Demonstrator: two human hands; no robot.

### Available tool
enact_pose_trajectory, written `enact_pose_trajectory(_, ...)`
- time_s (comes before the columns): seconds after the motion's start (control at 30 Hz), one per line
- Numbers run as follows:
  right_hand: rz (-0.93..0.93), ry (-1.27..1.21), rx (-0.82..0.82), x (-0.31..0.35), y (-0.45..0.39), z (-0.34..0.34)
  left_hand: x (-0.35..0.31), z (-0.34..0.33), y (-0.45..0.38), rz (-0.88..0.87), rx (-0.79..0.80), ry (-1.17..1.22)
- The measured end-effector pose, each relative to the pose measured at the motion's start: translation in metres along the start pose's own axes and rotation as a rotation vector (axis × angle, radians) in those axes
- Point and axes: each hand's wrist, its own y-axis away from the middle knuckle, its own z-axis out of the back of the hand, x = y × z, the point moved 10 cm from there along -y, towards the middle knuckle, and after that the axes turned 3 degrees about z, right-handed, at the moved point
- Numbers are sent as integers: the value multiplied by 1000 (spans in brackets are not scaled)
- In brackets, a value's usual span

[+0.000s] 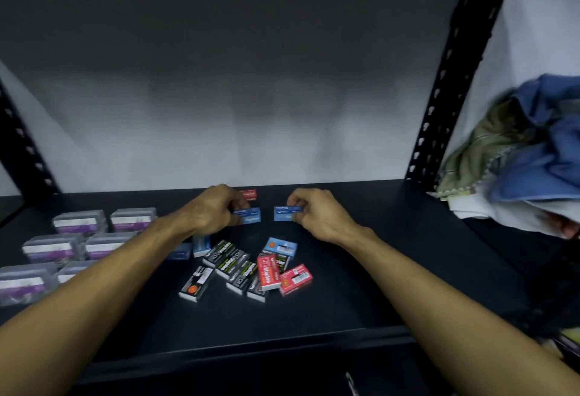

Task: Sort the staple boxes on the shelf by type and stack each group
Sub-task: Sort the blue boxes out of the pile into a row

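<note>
Front pile: black boxes [230, 267], red boxes [282, 274] and a blue box [280, 246] lay jumbled mid-shelf [392, 270].
Left edge: clear cases [62, 248] stood in rows.
Left hand [213, 209]: pinched blue box [249, 215], farther back.
Right hand [314, 212]: pinched second blue box [284, 213].
Back edge: red box [249, 193].

I am pinching printed cardboard, a blue staple box [249, 214] in my left grip [213, 210] and another blue box [285, 213] in my right grip [317, 215]. The shelf [361, 270] is looking matt black. The clear cases [78, 223] are looking like glossy plastic; the bundle [527, 150] is crumpled cloth.
</note>
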Motion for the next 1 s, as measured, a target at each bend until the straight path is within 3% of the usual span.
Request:
enact_pose_trajectory(0.47, -217, 203, -137, -125, 65, 131, -157, -62, -60, -138, 88, 120)
enact_pose_trajectory(0.67, -260, 220, -121, -167, 84, 138, -208, -97, -75, -159, 110, 99)
enact_pose_trajectory(1.0, -232, 259, -137, -185, 83, 141, -221, -115, -84, -162, 98, 63)
